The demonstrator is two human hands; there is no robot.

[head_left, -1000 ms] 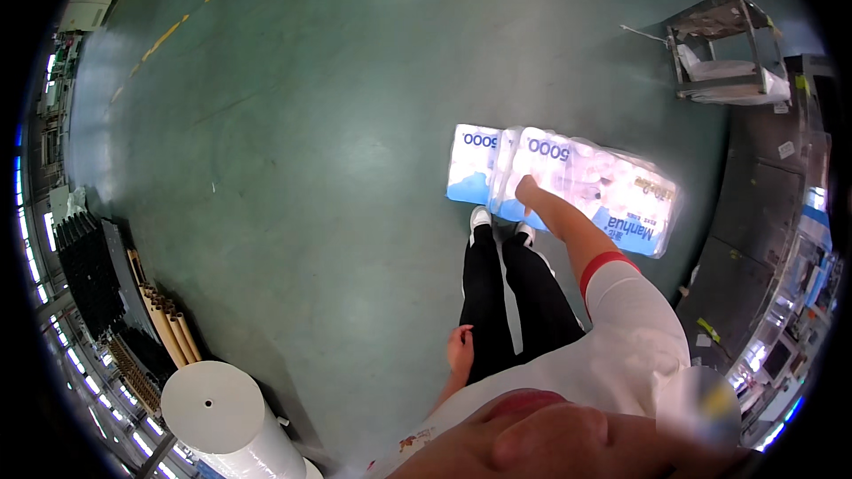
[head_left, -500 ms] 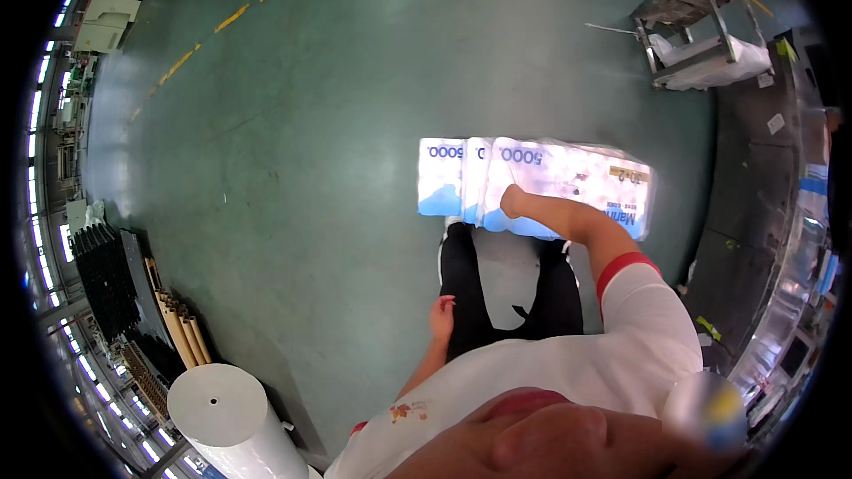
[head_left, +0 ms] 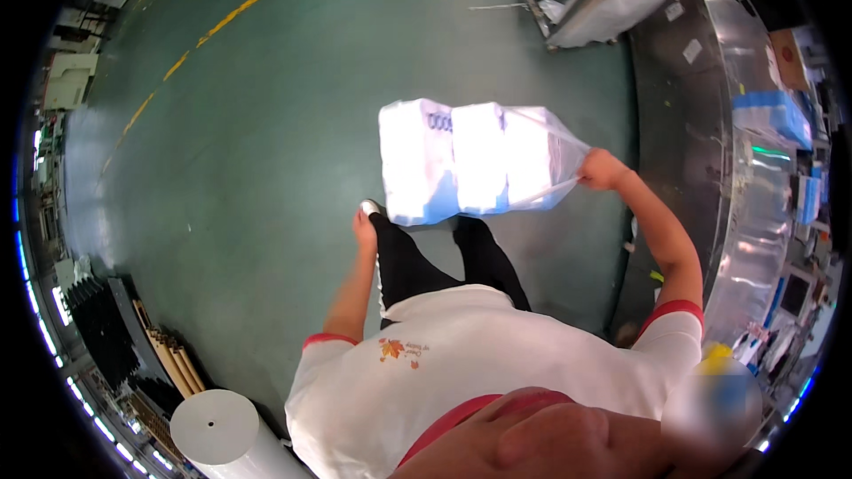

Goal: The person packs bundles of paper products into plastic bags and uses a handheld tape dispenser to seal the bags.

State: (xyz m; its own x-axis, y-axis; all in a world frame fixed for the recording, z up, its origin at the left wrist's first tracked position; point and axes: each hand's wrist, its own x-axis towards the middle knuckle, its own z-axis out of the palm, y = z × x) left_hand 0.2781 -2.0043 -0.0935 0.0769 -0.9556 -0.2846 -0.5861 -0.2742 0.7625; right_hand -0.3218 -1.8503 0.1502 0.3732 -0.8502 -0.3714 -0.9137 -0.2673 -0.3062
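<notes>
A clear plastic bag (head_left: 561,144) packed with white-and-blue packs of what look like tissues (head_left: 417,160) is in front of my legs. Its right end tapers to a gathered bit of film, and my right hand (head_left: 603,168) is closed on that gathered end. The film is pulled taut between the packs and my fist. To the left, my left hand (head_left: 365,228) hangs beside my left leg, near the bag's lower left corner but apart from it. Its fingers look loosely extended, with nothing visible in them.
A metal cart (head_left: 577,0) with white plastic stands ahead on the right. A long metal bench (head_left: 683,151) runs along my right side, with a blue-and-white pack (head_left: 772,120) on it. Behind left are a large white roll (head_left: 213,430) and cardboard tubes (head_left: 169,359).
My right hand has gone from the top of the packs to the bag's right end and grips its film. The packs have turned and look less spread out. My left hand has swung forward.
</notes>
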